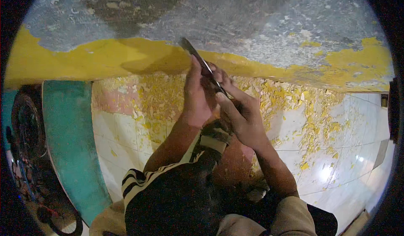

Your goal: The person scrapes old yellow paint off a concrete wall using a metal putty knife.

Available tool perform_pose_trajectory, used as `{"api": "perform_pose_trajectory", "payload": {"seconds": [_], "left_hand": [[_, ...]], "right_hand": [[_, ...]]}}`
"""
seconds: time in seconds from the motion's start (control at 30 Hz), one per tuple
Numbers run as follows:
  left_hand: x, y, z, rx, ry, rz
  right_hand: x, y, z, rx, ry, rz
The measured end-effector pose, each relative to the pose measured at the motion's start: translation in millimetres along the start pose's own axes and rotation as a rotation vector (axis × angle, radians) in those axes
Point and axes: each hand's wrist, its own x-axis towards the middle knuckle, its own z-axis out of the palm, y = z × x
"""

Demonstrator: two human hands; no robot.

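Observation:
A long, narrow metal blade (201, 63), dark with one bright edge, slants up to the left between my hands. Its blurred tip is at the wall, by the border between yellow paint (105, 53) and bare grey surface (235, 21). My right hand (244, 114) is closed around the blade's lower end, thumb along it. My left hand (197, 95) grips it from the other side, one finger stretched up near the tip. Whether it is a knife or a scraper I cannot tell, since my fingers hide the handle end.
Yellow paint flakes (307, 126) litter the white tiled floor (290, 160) below the wall. Left of me is a green panel or strip (69, 130), with a wheeled vehicle (27, 126), perhaps a motorbike, beyond it. My dark-clothed legs (168, 198) are close beneath my arms.

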Motion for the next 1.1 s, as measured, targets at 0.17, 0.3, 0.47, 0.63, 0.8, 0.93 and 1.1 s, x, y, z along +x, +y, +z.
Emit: {"api": "perform_pose_trajectory", "payload": {"seconds": [0.17, 0.3, 0.47, 0.63, 0.8, 0.93, 1.1], "left_hand": [[16, 28, -17, -0.063, -0.007, 0.188], [13, 32, -14, -0.081, -0.008, 0.184], [0, 22, -7, -0.062, -0.024, 0.102], [4, 38, -9, -0.04, -0.007, 0.158], [2, 52, -23, -0.119, -0.092, 0.188], [13, 43, -5, 0.127, 0.101, 0.317], [24, 100, -20, 0.203, 0.062, 0.609]], "right_hand": [[31, 10, 26, -0.023, -0.056, -0.163], [33, 14, 31, -0.13, -0.055, -0.234], [9, 9, 30, -0.012, -0.034, -0.142], [21, 8, 46, 0.041, -0.061, -0.127], [20, 3, 58, -0.054, -0.093, -0.156], [43, 13, 48, -0.069, -0.062, -0.324], [76, -23, 80, -0.055, -0.161, -0.614]]}}
